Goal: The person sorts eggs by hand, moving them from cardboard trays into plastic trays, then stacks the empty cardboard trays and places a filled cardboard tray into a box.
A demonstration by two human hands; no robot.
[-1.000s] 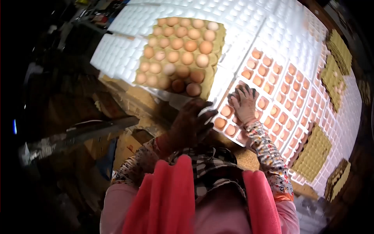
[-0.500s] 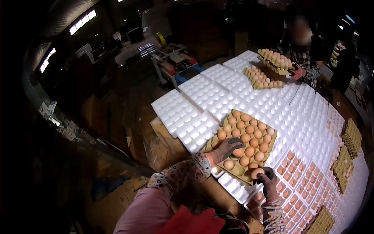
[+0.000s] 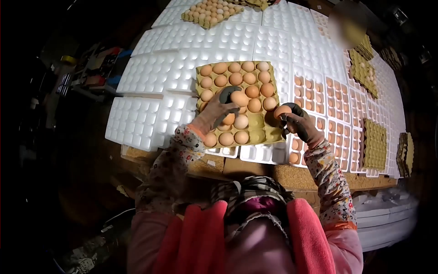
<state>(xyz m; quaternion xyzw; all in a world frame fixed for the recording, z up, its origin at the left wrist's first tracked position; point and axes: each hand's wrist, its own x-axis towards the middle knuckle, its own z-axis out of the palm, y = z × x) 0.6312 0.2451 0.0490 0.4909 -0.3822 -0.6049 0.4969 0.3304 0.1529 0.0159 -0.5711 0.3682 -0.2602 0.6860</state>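
Note:
My left hand (image 3: 218,109), in a dark-palmed work glove, is closed on a brown egg (image 3: 238,98) above the middle of a pulp egg tray (image 3: 258,120). Other brown eggs fill most of this tray, with bare cells at its near right corner. At the tray's right edge, my right hand (image 3: 301,124) grips another brown egg (image 3: 282,112) between gloved thumb and fingers. Under and around the pulp tray lie white foam egg trays (image 3: 137,119). Just right of my right hand, several foam trays (image 3: 325,101) hold eggs in their cells.
A second pulp tray of eggs (image 3: 211,13) sits at the far side. Pulp trays (image 3: 375,144) are stacked at the right, with more (image 3: 362,73) behind. The wooden table edge (image 3: 255,170) runs in front of me. A machine (image 3: 98,75) stands at the left.
The view has turned right and down toward the table. My left hand has lifted an egg from the tray. My right hand, still holding its egg, has shifted to the tray's right edge.

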